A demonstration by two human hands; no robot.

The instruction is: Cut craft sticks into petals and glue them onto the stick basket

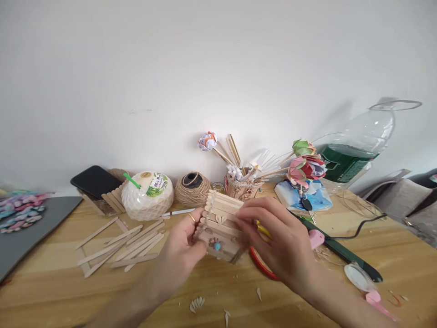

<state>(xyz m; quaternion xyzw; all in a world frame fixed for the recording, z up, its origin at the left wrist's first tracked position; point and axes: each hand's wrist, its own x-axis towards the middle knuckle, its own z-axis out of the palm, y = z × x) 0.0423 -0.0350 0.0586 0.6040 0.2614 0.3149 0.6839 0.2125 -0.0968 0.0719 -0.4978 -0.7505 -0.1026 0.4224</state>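
My left hand [186, 241] grips a small craft-stick box [223, 207] by its left side and holds it tilted above the table. A fan of wooden petal pieces [221, 219] sits on the box's face, with a blue bead [217, 246] and small brown bits nearer me. The fingertips of my right hand [276, 232] are drawn together against the box's upper right part; what they pinch, if anything, is hidden. Below the box, another fan of petal-shaped wood slivers [197, 304] lies on the table, with a few loose slivers [258, 294] to its right.
Loose craft sticks [126, 246] lie at left. Behind stand a white coconut [147, 200], a twine spool [193, 189] and a decorated holder [241, 189] with sticks and paper flowers. At right are red-handled scissors [262, 266], a dark green corded tool [355, 259] and a large bottle [355, 155].
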